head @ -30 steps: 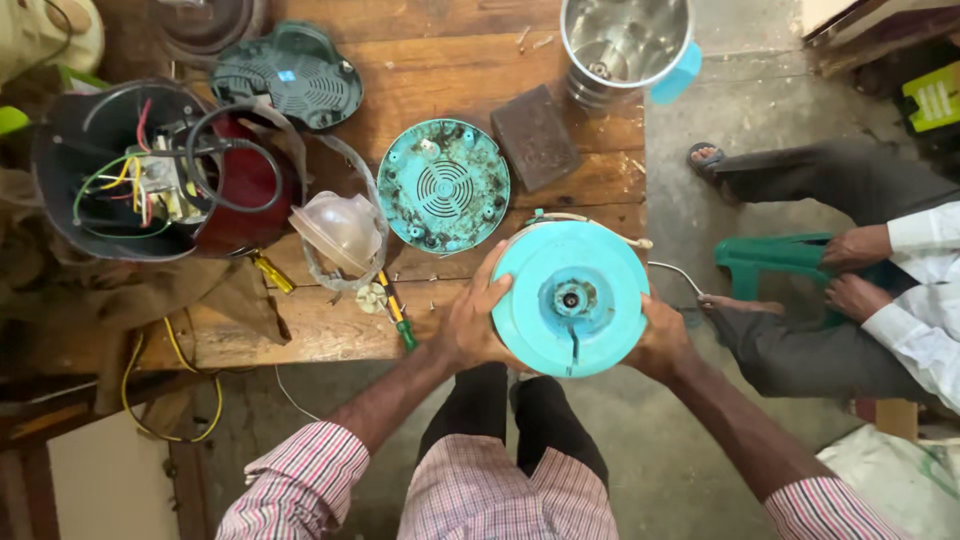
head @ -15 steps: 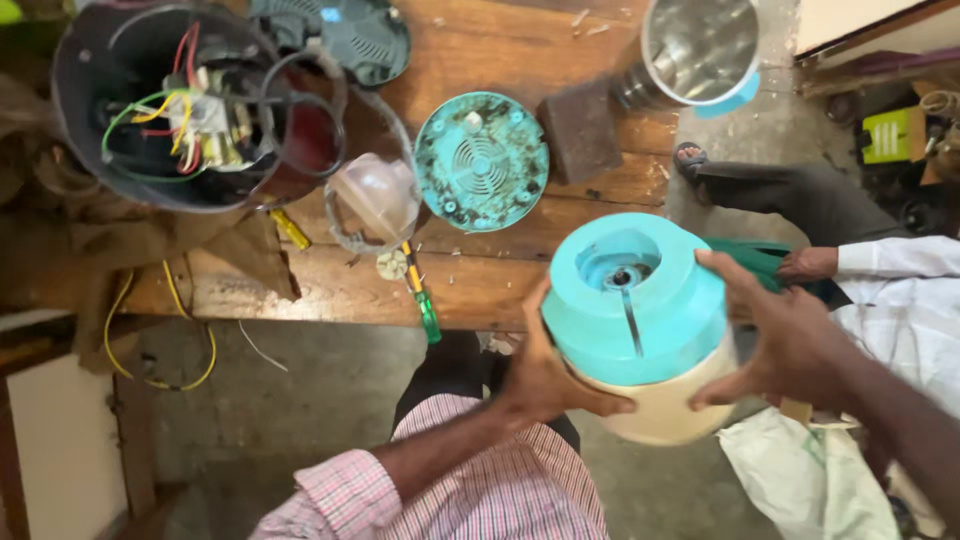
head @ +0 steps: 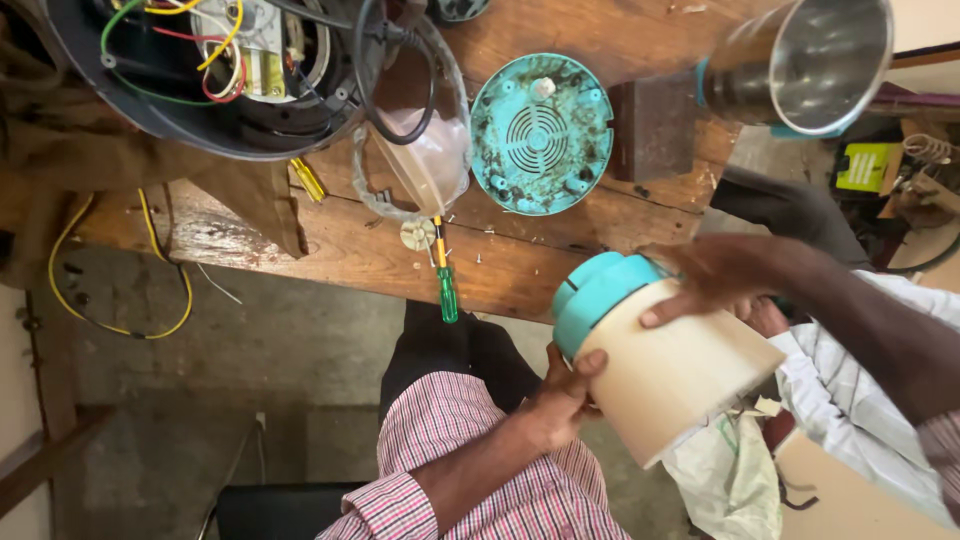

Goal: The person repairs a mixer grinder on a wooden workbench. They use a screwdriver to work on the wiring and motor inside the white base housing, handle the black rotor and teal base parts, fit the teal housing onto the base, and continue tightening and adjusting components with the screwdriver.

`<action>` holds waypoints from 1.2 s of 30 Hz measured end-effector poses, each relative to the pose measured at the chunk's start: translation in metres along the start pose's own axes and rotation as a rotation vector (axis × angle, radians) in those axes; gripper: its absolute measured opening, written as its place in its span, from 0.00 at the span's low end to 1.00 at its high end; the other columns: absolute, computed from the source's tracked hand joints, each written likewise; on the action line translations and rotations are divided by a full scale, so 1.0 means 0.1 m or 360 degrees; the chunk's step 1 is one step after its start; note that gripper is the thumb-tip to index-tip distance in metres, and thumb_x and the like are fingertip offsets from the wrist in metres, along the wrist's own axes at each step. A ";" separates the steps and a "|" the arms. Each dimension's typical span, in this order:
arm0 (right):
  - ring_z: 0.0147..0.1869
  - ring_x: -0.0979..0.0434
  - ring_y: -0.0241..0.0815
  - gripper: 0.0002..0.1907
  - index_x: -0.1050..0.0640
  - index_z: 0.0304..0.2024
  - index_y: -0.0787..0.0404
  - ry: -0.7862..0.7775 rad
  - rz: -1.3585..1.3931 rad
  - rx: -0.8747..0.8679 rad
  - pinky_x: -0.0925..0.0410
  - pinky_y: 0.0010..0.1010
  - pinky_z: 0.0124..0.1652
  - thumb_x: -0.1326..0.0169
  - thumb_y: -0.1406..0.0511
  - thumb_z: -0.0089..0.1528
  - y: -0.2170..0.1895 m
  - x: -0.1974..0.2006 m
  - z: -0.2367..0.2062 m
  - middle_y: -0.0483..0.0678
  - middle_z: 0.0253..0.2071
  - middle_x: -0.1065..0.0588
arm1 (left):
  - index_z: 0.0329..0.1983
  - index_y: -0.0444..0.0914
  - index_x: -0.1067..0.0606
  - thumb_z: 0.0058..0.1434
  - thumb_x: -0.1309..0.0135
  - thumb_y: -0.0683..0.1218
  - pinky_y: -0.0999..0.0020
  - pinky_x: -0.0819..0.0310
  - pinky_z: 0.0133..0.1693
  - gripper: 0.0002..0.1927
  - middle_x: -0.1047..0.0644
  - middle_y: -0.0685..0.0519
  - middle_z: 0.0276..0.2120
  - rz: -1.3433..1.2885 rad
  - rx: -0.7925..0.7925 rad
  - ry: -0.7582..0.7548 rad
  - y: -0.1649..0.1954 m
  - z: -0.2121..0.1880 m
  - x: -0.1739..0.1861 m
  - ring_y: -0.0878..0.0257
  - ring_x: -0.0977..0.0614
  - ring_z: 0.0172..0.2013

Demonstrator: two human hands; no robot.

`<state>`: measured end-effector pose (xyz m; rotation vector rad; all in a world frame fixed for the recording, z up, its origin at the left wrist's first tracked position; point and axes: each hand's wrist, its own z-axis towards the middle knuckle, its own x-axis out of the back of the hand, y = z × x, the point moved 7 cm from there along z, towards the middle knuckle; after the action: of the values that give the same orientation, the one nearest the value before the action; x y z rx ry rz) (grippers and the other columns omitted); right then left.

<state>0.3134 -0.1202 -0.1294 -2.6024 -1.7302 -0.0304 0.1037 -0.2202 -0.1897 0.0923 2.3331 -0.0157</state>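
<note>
Both my hands hold a mixer base (head: pixel 668 368), cream-bodied with a teal top, tilted on its side above my lap. My left hand (head: pixel 560 400) grips its lower edge from below. My right hand (head: pixel 725 275) lies over its upper side, fingers spread on the cream wall. On the wooden table (head: pixel 330 250) beyond lies the round teal bottom cover (head: pixel 541 133) with a vent grille.
A green-handled screwdriver (head: pixel 445 280) pokes over the table's edge. A clear plastic lid (head: pixel 425 165), a dark block (head: pixel 655 130), a steel jar (head: pixel 800 65) and an opened appliance with coloured wires (head: pixel 220 60) sit on the table. Another person (head: pixel 850 350) sits at right.
I have tipped the mixer base from teal top facing me onto its side and brought it closer over my lap. My right hand shifted onto its cream wall. The view moved right.
</note>
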 end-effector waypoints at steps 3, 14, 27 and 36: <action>0.43 0.11 0.55 0.61 0.47 0.75 0.43 -0.0227 0.0139 -0.0157 0.20 0.40 0.41 0.44 0.33 0.45 -0.12 0.10 0.13 0.56 0.49 0.17 | 0.66 0.41 0.41 0.48 0.38 0.77 0.45 0.25 0.40 0.54 0.27 0.47 0.48 -0.0109 -0.0016 -0.0084 -0.08 0.16 0.18 0.52 0.23 0.41; 0.47 0.12 0.62 0.60 0.33 0.70 0.56 -0.0546 0.0147 -0.0196 0.21 0.45 0.45 0.54 0.27 0.46 -0.27 0.31 0.54 0.58 0.55 0.23 | 0.77 0.47 0.41 0.53 0.55 0.84 0.43 0.28 0.57 0.56 0.29 0.53 0.66 -0.0671 0.0348 -0.0565 -0.09 0.25 0.18 0.54 0.25 0.62; 0.46 0.12 0.59 0.59 0.19 0.58 0.58 -0.0563 0.0234 -0.0214 0.19 0.45 0.46 0.58 0.24 0.44 -0.21 0.31 0.63 0.61 0.48 0.17 | 0.79 0.45 0.39 0.59 0.61 0.85 0.47 0.32 0.62 0.56 0.29 0.49 0.68 -0.0598 0.0384 -0.0630 -0.06 0.24 0.31 0.53 0.26 0.64; 0.53 0.21 0.54 0.14 0.24 0.52 0.64 0.2183 0.0605 0.0686 0.26 0.40 0.50 0.44 0.68 0.64 0.50 0.00 -1.18 0.63 0.50 0.24 | 0.67 0.51 0.41 0.65 0.61 0.67 0.48 0.24 0.53 0.31 0.24 0.44 0.59 0.0322 0.0454 0.0357 0.17 -0.47 1.05 0.51 0.21 0.58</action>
<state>0.3586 -0.1420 -0.0118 -1.6833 -0.6246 -1.0009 -0.0008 -0.1945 -0.2327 0.4942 2.5201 -0.2488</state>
